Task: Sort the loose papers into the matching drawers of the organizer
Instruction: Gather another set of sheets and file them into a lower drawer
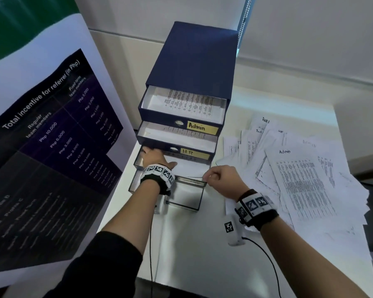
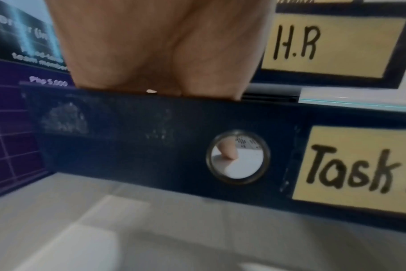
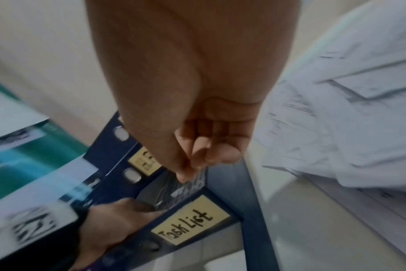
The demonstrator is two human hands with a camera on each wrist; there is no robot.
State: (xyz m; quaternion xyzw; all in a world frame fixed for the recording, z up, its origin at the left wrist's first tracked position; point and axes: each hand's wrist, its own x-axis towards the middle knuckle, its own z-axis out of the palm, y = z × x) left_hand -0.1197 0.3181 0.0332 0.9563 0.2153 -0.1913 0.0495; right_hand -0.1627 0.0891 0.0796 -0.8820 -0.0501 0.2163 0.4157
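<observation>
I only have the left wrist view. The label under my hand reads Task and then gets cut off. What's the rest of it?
Observer: The right wrist view shows the whole label: Task List.
Operator: What is the right hand doing?
Observer: The right hand pinches the near edge of a printed sheet lying over that drawer.
Operator: Any papers left to sort?
Observer: Yes, a pile of loose papers lies on the table to the right of the organizer. The top sheet is marked Admin.
</observation>
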